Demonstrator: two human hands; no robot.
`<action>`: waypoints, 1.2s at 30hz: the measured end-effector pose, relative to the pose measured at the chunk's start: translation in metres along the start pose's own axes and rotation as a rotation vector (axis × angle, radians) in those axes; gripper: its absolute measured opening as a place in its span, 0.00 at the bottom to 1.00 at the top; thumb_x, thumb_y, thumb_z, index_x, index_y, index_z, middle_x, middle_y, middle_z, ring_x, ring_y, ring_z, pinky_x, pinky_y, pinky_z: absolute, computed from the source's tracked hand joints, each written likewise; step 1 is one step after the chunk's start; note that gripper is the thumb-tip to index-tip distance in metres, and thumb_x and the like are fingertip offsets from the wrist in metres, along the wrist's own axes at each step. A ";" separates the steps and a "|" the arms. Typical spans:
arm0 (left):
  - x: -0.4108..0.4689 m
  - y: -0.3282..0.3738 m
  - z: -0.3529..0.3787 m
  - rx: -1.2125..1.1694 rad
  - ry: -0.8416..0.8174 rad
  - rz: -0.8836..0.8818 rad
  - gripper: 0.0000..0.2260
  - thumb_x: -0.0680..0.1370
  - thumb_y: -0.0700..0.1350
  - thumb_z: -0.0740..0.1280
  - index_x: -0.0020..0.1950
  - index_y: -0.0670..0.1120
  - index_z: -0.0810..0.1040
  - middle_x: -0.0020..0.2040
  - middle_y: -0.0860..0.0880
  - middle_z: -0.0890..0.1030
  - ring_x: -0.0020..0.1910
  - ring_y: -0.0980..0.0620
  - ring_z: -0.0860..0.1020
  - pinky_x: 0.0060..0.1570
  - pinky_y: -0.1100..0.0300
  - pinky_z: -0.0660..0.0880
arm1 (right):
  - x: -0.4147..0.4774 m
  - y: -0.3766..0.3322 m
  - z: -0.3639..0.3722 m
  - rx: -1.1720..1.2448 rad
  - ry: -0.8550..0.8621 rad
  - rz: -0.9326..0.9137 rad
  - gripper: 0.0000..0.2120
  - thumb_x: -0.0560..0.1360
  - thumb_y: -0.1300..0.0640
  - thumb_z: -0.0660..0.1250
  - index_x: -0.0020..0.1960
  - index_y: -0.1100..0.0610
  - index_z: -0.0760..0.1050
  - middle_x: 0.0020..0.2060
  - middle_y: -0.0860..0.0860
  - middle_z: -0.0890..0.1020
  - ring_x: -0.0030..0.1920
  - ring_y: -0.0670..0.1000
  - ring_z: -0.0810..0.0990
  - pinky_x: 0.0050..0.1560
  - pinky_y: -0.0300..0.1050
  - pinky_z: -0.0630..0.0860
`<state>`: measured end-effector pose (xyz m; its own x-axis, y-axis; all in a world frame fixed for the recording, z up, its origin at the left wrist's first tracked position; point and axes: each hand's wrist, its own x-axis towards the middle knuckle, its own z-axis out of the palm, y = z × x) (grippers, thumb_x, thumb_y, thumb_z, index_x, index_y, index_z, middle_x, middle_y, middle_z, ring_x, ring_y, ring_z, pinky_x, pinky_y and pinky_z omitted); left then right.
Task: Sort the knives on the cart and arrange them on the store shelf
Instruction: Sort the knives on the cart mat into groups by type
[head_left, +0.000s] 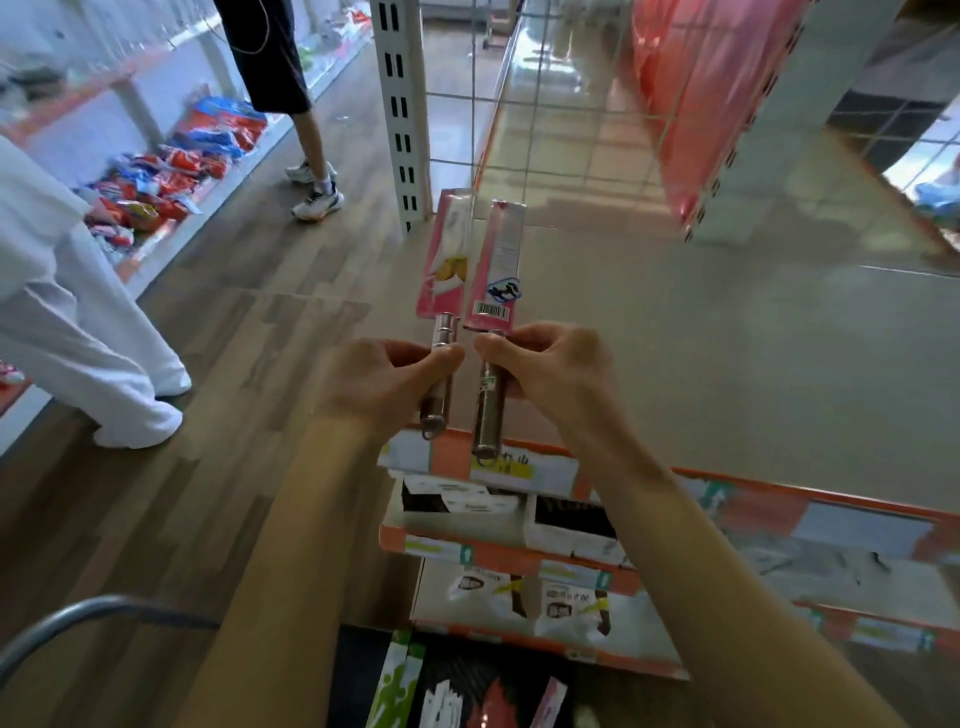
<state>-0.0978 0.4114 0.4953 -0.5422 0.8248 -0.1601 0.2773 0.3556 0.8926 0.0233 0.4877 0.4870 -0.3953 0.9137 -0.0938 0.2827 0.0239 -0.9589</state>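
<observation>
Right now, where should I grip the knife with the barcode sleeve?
Probably its bare metal handle, from the near end below the right hand: it is a round bar pointing back at you, while the pink sleeve covers the blade.

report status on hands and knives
Left hand grips left knife by its handle. Right hand grips right knife likewise. Both above shelf edge; no obstruction seen.

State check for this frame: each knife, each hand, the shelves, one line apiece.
left knife: sleeved in pink, held up by its metal handle.
right knife: sleeved, barcode side showing, held up.
left hand: grips left knife.
right hand: holds right knife.
lower shelves: stocked with packaged goods.
</observation>
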 end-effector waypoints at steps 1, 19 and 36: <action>0.003 -0.002 -0.001 0.014 -0.007 0.011 0.12 0.74 0.51 0.67 0.45 0.43 0.82 0.39 0.41 0.83 0.36 0.46 0.79 0.36 0.60 0.74 | 0.005 0.001 0.002 -0.008 -0.007 0.022 0.07 0.69 0.52 0.74 0.36 0.54 0.79 0.34 0.52 0.84 0.36 0.50 0.84 0.44 0.48 0.83; 0.020 -0.018 -0.016 0.261 0.030 0.104 0.14 0.74 0.51 0.67 0.42 0.40 0.83 0.35 0.42 0.83 0.34 0.46 0.80 0.36 0.53 0.78 | 0.023 0.000 0.027 -0.195 -0.009 0.037 0.13 0.69 0.49 0.73 0.46 0.58 0.81 0.37 0.49 0.82 0.39 0.47 0.82 0.43 0.39 0.79; 0.015 -0.021 -0.013 0.222 0.102 0.154 0.12 0.75 0.44 0.68 0.56 0.42 0.79 0.37 0.53 0.76 0.32 0.63 0.73 0.23 0.77 0.70 | 0.023 0.002 0.023 -0.258 -0.017 -0.038 0.17 0.70 0.50 0.72 0.54 0.58 0.79 0.39 0.46 0.79 0.33 0.36 0.74 0.30 0.22 0.71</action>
<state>-0.1215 0.4107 0.4799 -0.5541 0.8321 0.0232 0.5231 0.3264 0.7873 -0.0054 0.4993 0.4770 -0.4241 0.9033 -0.0656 0.4804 0.1630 -0.8618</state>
